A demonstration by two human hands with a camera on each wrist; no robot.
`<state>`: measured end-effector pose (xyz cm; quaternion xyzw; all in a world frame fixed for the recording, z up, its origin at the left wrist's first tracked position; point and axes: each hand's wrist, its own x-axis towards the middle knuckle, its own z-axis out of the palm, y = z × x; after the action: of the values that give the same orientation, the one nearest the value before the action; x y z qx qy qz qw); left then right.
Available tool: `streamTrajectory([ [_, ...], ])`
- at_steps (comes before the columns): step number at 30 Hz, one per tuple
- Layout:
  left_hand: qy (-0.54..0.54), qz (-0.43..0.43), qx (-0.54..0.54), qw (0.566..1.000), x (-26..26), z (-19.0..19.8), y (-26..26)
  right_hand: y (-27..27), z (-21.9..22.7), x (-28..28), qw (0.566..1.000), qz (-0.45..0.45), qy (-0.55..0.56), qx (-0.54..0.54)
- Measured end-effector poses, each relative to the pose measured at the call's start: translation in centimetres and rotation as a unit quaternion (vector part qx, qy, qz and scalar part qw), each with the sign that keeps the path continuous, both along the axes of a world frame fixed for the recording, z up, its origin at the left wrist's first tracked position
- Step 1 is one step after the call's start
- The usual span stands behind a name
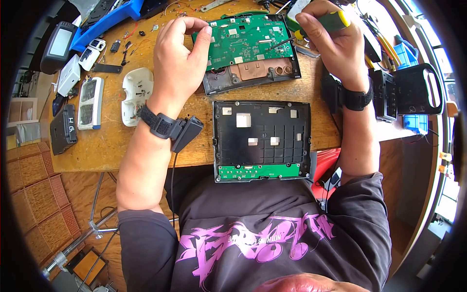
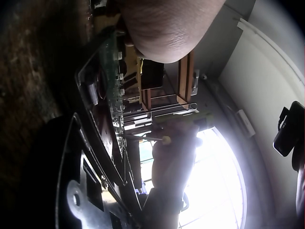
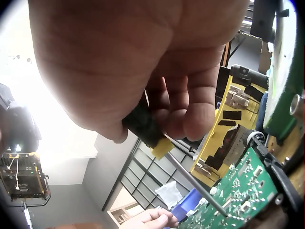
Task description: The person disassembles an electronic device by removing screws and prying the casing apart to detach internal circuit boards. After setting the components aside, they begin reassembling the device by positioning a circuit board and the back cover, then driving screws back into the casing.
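Observation:
A green circuit board (image 1: 243, 40) lies over a black housing (image 1: 228, 88) toward the back of the bench. My left hand (image 1: 179, 63) is at the board's left edge, thumb and fingertips bent round its back left corner. My right hand (image 1: 335, 41) grips a screwdriver with a green and yellow handle (image 1: 335, 22). Its metal shaft (image 3: 195, 183) slants down, tip at the board's right part. In the left wrist view the board (image 2: 114, 76) shows edge-on. Nearer me, a black casing half (image 1: 262, 141) with a narrow green board (image 1: 258, 171) along its front reaches over the bench edge.
On the left are a white plastic shell (image 1: 137, 97) with screws in it, a grey and white device (image 1: 91, 103) and a blue tray (image 1: 104, 24). Small loose parts are scattered at the back left. A black case (image 1: 418, 89) and blue bins (image 1: 407, 56) are on the right.

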<state>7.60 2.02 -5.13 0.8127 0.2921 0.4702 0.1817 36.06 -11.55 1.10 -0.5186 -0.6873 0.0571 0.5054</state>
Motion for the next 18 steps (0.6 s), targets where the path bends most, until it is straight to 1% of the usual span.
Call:
streamTrajectory([
  [1,0.0,-0.002,0.003,1.0,0.0,0.0,0.0,0.0,-0.1,0.2,0.999,0.024,-0.026,0.01],
  [2,0.0,-0.001,0.003,1.0,0.0,0.0,0.0,0.0,-0.1,0.2,0.999,0.024,-0.025,0.01],
  [4,0.001,-0.003,0.009,1.0,0.0,0.1,-0.1,-0.3,-0.1,0.0,0.997,0.025,0.028,-0.061],
  [5,0.001,-0.003,0.009,1.0,0.0,0.0,0.0,-0.2,-0.4,0.1,0.997,0.024,0.029,-0.061],
  [7,0.007,0.002,0.012,1.0,0.0,-0.1,0.1,0.1,-1.0,-0.1,0.985,0.098,0.129,-0.064],
  [10,0.006,0.003,0.01,1.0,0.0,-0.1,0.0,-0.5,-0.1,-0.9,0.987,0.101,0.113,-0.059],
  [13,0.007,-0.001,0.012,1.0,0.0,0.0,-0.1,-0.5,0.0,-0.4,0.987,0.117,0.09,-0.067],
  [17,0.008,-0.002,0.018,1.0,0.0,0.0,0.0,-0.4,-0.4,-0.2,0.984,0.123,0.115,-0.064],
  [18,0.008,-0.002,0.016,1.0,0.0,0.0,-0.1,-0.6,-0.2,-0.6,0.985,0.086,0.129,-0.076],
])
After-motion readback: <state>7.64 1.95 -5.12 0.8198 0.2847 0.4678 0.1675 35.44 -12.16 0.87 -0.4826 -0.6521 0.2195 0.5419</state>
